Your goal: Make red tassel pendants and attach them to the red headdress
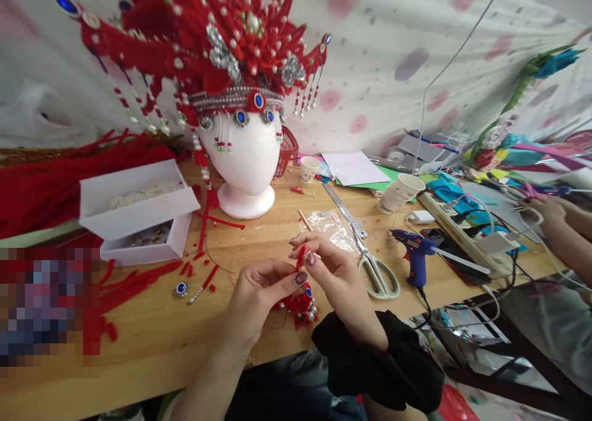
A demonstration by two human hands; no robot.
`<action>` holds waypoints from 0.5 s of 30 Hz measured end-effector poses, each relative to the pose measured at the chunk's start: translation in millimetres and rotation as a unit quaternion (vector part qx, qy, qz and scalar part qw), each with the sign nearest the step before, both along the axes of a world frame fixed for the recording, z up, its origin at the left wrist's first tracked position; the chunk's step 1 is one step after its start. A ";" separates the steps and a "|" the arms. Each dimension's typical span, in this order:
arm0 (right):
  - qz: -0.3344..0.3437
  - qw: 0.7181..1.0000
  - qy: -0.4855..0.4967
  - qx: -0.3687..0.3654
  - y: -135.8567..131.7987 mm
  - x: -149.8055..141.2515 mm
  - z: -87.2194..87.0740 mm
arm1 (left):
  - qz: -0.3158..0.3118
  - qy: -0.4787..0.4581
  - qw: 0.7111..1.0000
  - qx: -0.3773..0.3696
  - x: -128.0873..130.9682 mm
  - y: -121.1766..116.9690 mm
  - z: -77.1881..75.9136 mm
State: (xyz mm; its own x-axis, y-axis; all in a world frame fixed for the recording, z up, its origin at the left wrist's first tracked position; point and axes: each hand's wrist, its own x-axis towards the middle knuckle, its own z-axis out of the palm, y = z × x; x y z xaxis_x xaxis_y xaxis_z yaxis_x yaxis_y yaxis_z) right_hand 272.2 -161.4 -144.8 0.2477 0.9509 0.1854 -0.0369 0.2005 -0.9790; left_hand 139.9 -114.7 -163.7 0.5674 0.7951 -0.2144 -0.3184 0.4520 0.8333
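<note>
My left hand (259, 294) and my right hand (335, 279) meet over the front of the table. Both are closed in a pinch on a small red fuzzy piece (302, 257), held up between thumbs and fingertips. Just beneath them is a red ornament (303, 307) with a blue gem and white pearl beads, partly covered by my hands. Whether the piece joins the ornament, I cannot tell. To the left lie a blue-gem setting (181, 289) and a beaded pin (198, 293). Behind stands a white foam head (245, 156) wearing a red beaded headdress (250, 57).
Scissors (378, 278) and a blue glue gun (413, 254) lie right of my hands, near a steel ruler (345, 210). White boxes (143, 205) and red stems (60, 187) are at left. A power strip (456, 224) sits at right, with another person's hand (548, 214) beyond.
</note>
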 end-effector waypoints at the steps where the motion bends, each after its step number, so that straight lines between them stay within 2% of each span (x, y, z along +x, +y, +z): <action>1: 0.002 1.000 0.015 -0.008 -0.9 -1.4 0.4 | 0.018 0.009 1.000 0.020 -0.7 -0.7 1.0; 4: -0.014 0.999 0.041 -0.009 -3.1 -3.4 -0.2 | 0.056 0.052 0.993 0.087 -2.6 -3.1 3.7; 10: -0.074 0.997 0.021 0.031 -6.8 -3.6 7.0 | 0.017 0.065 0.991 0.119 -4.9 -5.5 12.3; 15: -0.011 0.995 0.099 0.024 -9.1 -3.9 18.0 | -0.005 0.031 0.987 0.155 -4.8 -6.7 22.4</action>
State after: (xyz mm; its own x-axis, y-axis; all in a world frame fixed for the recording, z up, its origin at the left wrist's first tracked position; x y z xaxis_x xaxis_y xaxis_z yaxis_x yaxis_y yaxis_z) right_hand 268.3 -170.6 -126.8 0.3035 0.9364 0.1762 -0.2225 0.2494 -0.9425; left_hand 135.1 -121.4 -141.3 0.5695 0.8220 0.0042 -0.2595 0.1749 0.9498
